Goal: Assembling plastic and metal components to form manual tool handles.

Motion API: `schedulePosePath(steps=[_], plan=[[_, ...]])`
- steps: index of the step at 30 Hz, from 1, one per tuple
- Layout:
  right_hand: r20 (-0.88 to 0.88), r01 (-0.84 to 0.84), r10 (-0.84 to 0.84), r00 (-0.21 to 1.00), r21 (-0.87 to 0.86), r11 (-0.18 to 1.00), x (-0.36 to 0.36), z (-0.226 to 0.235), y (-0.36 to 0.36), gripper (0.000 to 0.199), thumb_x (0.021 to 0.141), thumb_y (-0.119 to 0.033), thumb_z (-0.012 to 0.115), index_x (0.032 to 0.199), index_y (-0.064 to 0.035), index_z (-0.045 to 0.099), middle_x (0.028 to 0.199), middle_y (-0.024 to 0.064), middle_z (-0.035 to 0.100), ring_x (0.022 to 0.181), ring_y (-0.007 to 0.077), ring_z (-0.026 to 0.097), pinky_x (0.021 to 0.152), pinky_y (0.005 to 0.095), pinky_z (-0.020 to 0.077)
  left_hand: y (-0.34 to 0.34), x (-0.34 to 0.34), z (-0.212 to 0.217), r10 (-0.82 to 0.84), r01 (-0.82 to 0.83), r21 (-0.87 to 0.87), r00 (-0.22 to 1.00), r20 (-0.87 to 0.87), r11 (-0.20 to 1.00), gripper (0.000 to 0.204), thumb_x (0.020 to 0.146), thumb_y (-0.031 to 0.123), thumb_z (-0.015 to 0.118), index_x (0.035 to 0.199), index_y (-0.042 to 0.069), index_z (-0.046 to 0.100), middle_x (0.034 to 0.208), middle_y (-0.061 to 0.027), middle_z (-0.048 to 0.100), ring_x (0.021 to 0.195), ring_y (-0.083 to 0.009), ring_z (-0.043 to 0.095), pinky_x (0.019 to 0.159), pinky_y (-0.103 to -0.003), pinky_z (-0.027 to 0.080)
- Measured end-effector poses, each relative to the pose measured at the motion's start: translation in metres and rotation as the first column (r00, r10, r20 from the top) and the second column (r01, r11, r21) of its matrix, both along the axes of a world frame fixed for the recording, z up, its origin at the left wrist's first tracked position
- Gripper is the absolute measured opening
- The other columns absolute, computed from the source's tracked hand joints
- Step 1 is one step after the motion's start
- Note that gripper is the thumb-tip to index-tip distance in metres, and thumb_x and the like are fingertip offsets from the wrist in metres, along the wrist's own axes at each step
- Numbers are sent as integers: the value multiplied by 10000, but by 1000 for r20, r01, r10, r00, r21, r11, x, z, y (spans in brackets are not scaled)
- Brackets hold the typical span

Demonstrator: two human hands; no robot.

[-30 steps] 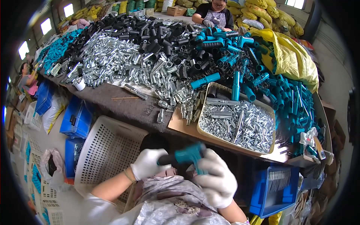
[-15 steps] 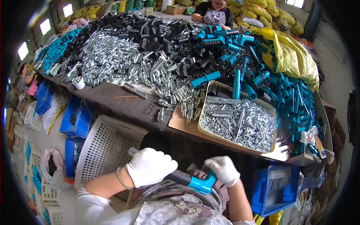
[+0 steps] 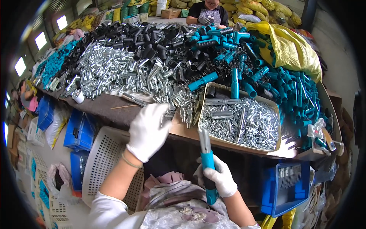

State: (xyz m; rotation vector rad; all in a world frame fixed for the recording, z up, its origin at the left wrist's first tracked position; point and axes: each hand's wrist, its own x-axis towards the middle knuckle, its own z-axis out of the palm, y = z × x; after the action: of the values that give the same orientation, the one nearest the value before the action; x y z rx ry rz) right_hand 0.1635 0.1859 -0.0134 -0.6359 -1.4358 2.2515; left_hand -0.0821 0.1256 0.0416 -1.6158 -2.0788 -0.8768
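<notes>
My right hand point(image 3: 221, 177), in a white glove, is wrapped round a teal-and-black tool handle point(image 3: 208, 161). The handle stands nearly upright in front of my apron, and a slotted silver metal tube point(image 3: 204, 139) sticks out of its top. My left hand point(image 3: 148, 131), gloved alike, reaches over the table's near edge beside a pile of small metal fittings point(image 3: 187, 108). Its thumb and fingers are apart, slightly blurred, with nothing visible between them. Right of the fittings, a shallow tray point(image 3: 277, 143) holds many small metal pins, with a few longer tubes on top.
Heaped across the table are silver metal parts point(image 3: 103, 68), black sleeves point(image 3: 152, 49) and teal handles point(image 3: 293, 91). A white perforated basket point(image 3: 101, 160) and blue bins point(image 3: 79, 129) stand below left; another blue bin point(image 3: 268, 191) is below right. Across the table sits a co-worker point(image 3: 209, 15).
My left hand has left the tool and moved up to the table edge by the fittings. My right hand has turned the tool from lying sideways to nearly upright, tube uppermost.
</notes>
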Motion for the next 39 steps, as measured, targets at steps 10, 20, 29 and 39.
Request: schedulePosePath(steps=[10,20,29,39], plan=[[72,-58,38,997,300,952,-8,-12,-16,538,906,-220,665,1385,-60,481,890,54,605,728,114,549,720,300,505,15,-43,-54,31,29,-192,953,302,981,324,793,196,708,1079,52,662,910,-132,672,796,-288,673,727,-420,546],[168,-20,-292,942,894,448,-17,12,-15,579,767,-169,767,1306,-78,575,922,148,660,785,334,665,708,377,542,-32,49,-28,-395,135,378,141,908,916,314,829,115,802,1052,-7,617,928,-21,649,850,-86,606,787,-232,498],[72,-236,227,971,173,956,3,8,-9,435,931,-366,665,1224,-51,608,776,40,631,610,123,572,559,273,444,-33,57,-23,-547,362,505,14,837,783,457,788,326,816,1021,-37,663,954,-87,694,844,-133,638,781,-267,511],[103,-26,-42,994,581,813,6,22,-14,408,898,-335,676,1219,-88,627,775,86,630,659,173,612,644,313,499,-38,22,37,-452,675,207,208,867,708,658,813,412,779,1267,-19,575,1100,-132,673,912,-200,678,765,-298,530]])
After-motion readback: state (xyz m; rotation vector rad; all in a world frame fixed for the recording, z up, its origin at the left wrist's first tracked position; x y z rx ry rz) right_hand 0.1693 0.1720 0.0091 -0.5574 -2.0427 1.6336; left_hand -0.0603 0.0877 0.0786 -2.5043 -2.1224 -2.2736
